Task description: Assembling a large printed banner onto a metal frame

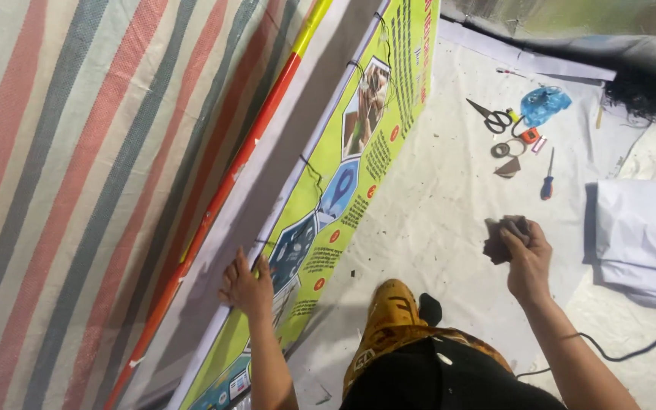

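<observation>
left hand (246, 287) flat, right hand (527, 258) clenched

Open white floor sheet (419, 220) between banner (328, 197) and folded white cloth (643, 239). Farther off, scissors (495, 118), screwdriver (547, 182), tape roll (501, 149) clutter passage. Black cable (632, 351) crosses near right.

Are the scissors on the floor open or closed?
Open, it seems: the scissors lie flat on the white sheet, their blades spread slightly apart toward the tips.

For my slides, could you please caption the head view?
Left hand steadies a green banner; right hand grips a dark rag.
</observation>
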